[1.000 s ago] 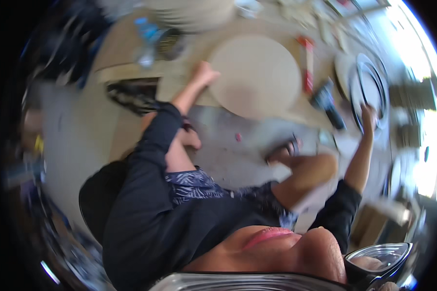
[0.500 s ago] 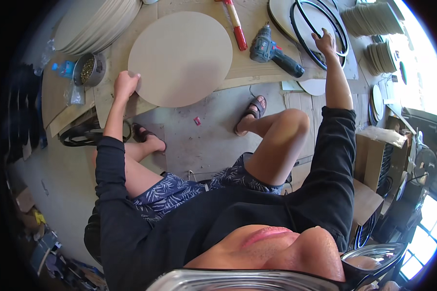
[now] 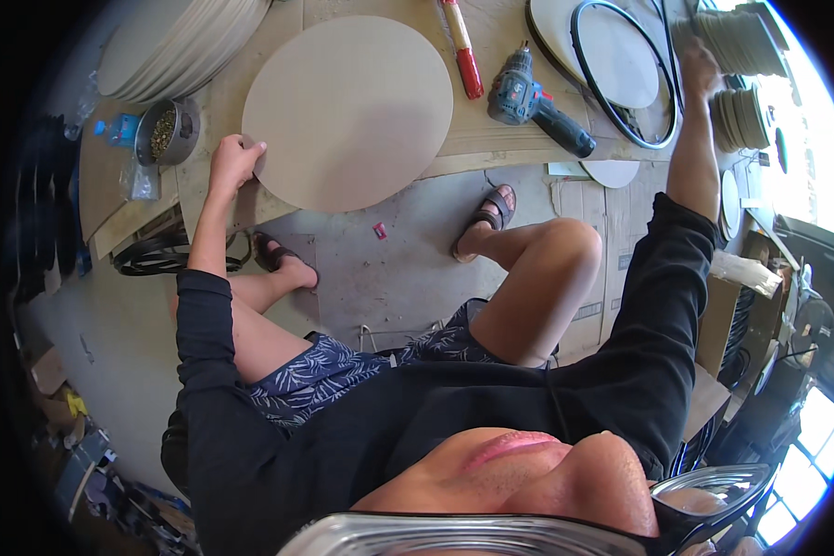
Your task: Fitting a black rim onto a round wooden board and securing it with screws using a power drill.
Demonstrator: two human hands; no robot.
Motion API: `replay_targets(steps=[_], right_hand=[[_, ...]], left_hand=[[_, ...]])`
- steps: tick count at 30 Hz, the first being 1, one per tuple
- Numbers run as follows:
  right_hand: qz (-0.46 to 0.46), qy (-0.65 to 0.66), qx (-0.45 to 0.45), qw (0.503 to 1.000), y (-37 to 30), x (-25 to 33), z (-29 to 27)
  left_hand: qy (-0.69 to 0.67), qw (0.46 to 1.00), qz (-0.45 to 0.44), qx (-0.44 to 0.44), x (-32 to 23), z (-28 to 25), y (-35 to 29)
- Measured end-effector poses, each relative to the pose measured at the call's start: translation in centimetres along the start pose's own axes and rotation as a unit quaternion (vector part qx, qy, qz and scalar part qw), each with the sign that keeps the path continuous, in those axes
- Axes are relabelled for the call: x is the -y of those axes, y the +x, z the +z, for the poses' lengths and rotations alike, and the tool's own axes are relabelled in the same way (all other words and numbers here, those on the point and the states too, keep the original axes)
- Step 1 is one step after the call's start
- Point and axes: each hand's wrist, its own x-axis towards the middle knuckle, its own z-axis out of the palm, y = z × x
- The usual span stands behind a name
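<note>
A large round beige board (image 3: 347, 111) lies on the workbench, its near edge jutting over the front. My left hand (image 3: 234, 165) is closed at its left edge, thumb against the rim and fingers curled. At the far right, my right hand (image 3: 701, 72) is stretched out beside stacks of smaller round boards (image 3: 739, 42); motion blur hides its fingers. Just left of that hand, a thin black ring (image 3: 576, 46) lies across a pale disc (image 3: 621, 69). A second dark strand runs close to my right wrist; whether I hold it is unclear.
A cordless drill (image 3: 537, 104) and a red-handled tool (image 3: 467, 65) lie between the board and the ring. Toward the left stand a metal bowl of small fasteners (image 3: 169, 132), a blue-capped bottle (image 3: 119, 131) and a tall stack of large round boards (image 3: 181, 46).
My right hand has moved right, off the rings and toward the small board stacks. The two rings, formerly overlapping, now lie farther apart. My left hand stays at the board's edge.
</note>
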Motion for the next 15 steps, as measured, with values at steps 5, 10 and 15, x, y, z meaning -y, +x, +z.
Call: replay_targets(steps=[5, 10, 15], right_hand=[[0.165, 0.290, -0.177, 0.926, 2.0, -0.1, -12.5], [0.179, 0.591, -0.151, 0.772, -5.6, 11.4, -26.6], [0.238, 0.789, 0.096, 0.558, -13.9, 18.6, -29.0]], left_hand=[[0.058, 0.998, -0.013, 0.033, -1.4, -0.8, -0.6], [0.067, 0.970, 0.131, -0.194, -1.4, -1.2, -1.7], [-0.455, 0.880, 0.124, 0.053, -4.9, -2.1, -4.1]])
